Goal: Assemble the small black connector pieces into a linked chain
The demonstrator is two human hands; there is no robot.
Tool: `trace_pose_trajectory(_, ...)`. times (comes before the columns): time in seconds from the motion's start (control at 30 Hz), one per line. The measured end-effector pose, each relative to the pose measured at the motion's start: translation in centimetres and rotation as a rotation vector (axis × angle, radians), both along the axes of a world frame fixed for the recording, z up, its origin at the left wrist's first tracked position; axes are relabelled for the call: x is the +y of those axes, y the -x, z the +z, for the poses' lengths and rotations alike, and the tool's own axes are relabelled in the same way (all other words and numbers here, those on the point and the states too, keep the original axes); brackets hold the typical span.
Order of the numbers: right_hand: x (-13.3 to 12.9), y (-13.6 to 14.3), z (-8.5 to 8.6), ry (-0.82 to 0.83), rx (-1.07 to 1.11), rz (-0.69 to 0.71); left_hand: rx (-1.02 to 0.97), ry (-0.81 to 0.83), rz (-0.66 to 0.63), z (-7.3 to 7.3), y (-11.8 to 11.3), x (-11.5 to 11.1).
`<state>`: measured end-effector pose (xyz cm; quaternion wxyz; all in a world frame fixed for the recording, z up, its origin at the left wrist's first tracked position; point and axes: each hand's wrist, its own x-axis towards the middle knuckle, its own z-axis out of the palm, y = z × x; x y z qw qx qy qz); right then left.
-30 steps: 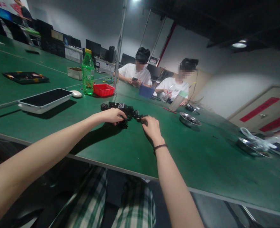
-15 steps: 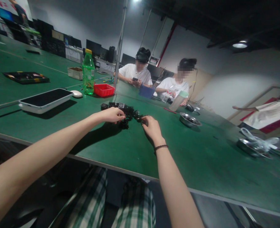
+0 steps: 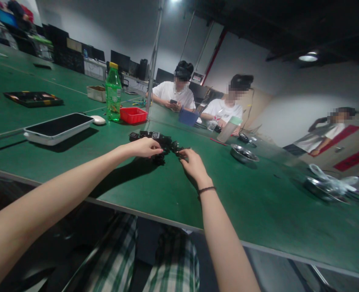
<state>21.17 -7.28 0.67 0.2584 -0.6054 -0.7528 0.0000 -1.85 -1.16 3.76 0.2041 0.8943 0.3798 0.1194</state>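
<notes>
A black assembly of blocky, jointed parts (image 3: 156,136) lies on the green table. My left hand (image 3: 145,147) reaches over its near side, thumb and fingers pinched on a dark piece that they mostly cover. Just below those fingers, more small black parts (image 3: 158,159) rest on the tabletop. From the right, my right hand (image 3: 194,163) has its fingers bent together at the small black end piece (image 3: 175,147) of the assembly. The exact shape of what each hand grips is too small and dark to make out.
Beyond my left hand stand a red tray (image 3: 133,116), a green bottle (image 3: 113,95), a white mouse (image 3: 98,120) and a thick white-cased tablet (image 3: 60,129). Metal bowls (image 3: 244,155) sit to the right, near a pale-lidded bottle (image 3: 229,129). Two people sit across the table.
My right fingers have shifted slightly left along the black end piece; my left hand is almost unmoved. In the background at right, a person has changed place and posture.
</notes>
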Motion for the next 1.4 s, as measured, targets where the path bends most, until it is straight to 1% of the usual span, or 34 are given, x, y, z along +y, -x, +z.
trace_pose_trajectory(0.23,0.0,-0.1,-0.1,-0.013,0.001,0.004,0.018,-0.016,-0.048,-0.5,0.2,0.4)
trace_pose_trajectory(0.4,0.0,0.0,-0.2,-0.018,-0.003,0.003,0.039,-0.067,-0.064,-0.6,0.1,0.5)
trace_pose_trajectory(0.53,0.1,0.0,-0.3,-0.018,0.005,0.007,0.064,-0.147,-0.007,-0.8,0.0,0.6)
trace_pose_trajectory(0.7,0.0,0.1,-0.3,-0.031,-0.005,0.014,0.093,-0.298,0.09,-1.4,-0.2,0.5)
trace_pose_trajectory(0.77,-0.1,0.2,-0.1,-0.049,-0.012,0.014,0.098,-0.344,0.094,-1.7,-0.3,0.2)
trace_pose_trajectory(0.87,-0.4,0.7,0.4,-0.082,-0.001,0.024,0.09,-0.363,0.07,-2.0,-0.6,-0.2)
trace_pose_trajectory(1.03,-0.8,2.0,1.0,-0.119,0.034,0.114,0.076,-0.377,0.063,-2.5,-1.0,-0.2)
trace_pose_trajectory(1.23,-1.4,3.9,1.0,-0.066,0.047,0.275,0.08,-0.397,0.025,-3.1,-0.9,0.5)
trace_pose_trajectory(1.4,-1.6,4.7,1.0,-0.007,0.037,0.334,0.04,-0.403,-0.017,-3.4,-0.9,0.9)
